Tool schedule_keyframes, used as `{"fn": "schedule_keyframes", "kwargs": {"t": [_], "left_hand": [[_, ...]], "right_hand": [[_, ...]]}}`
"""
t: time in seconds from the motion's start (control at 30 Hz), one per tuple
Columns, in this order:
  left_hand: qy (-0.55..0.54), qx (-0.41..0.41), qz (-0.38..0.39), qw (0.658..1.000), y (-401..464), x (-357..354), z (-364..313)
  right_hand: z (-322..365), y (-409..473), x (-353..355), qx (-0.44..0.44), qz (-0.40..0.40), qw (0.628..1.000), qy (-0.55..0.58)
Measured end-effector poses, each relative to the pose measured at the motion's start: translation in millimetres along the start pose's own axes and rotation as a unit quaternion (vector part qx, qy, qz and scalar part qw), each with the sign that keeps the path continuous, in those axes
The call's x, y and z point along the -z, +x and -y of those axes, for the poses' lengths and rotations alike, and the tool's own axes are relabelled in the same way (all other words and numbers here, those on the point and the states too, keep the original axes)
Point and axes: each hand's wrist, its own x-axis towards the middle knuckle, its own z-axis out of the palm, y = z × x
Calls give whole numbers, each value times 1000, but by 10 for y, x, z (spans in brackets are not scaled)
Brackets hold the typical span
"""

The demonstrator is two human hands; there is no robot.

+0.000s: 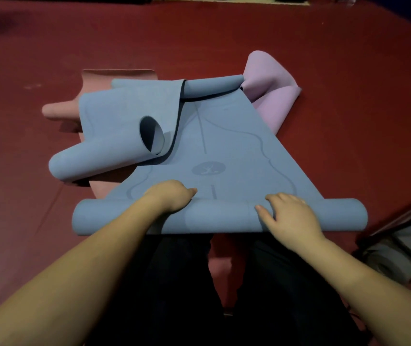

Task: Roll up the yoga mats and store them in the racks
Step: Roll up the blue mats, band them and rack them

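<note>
Rolling is the step in hand: the near end of the blue mat (224,151) is already wound into a roll (219,217) lying crosswise just in front of the person's knees, and both hands sit on top of it. The left hand (172,196) has its fingers curled down over the far edge of the roll, gripping it; the right hand (291,216) lies flatter, fingers spread and bent lightly over the roll, pressing rather than clutching. Farther off, the unrolled part runs away over the red floor (349,96), and its far end is folded back and curled over itself at the left. A pink mat (99,81) and a purple mat (269,96) lie beneath and beside it. A dark rack (399,226) stands at the near right. Next, I judge, the hands must push the roll away evenly, and the folded far end will need straightening before the roll reaches it.
</note>
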Motion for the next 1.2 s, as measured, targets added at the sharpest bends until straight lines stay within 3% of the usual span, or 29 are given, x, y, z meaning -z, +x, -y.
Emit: {"fn": "schedule_keyframes", "kwargs": {"t": [0.13, 0.33, 0.53, 0.67, 0.8, 0.9, 1.1, 1.2], "left_hand": [[-5, -10, -7, 1000, 118, 45, -17], [14, -40, -268, 962, 18, 28, -7], [2, -60, -362, 930, -153, -324, 72], [68, -66, -364, 926, -207, -577, 162], [81, -44, -338, 937, -115, -445, 146], [104, -46, -299, 947, -15, -329, 87], [96, -39, -206, 973, 266, -151, 39], [78, -27, -158, 984, 320, -79, 25]], "right_hand": [[49, 161, -7, -34, 7, 999, -37], [60, 518, 52, -58, 83, 994, -37], [62, 701, 135, -65, 177, 981, -33], [102, 883, 217, -88, 281, 956, 4], [136, 989, 247, -84, 329, 940, 39], [60, 983, 198, -83, 292, 952, 44], [10, 610, -85, -40, 43, 998, -23], [27, 489, -182, -45, 28, 998, -39]]}}
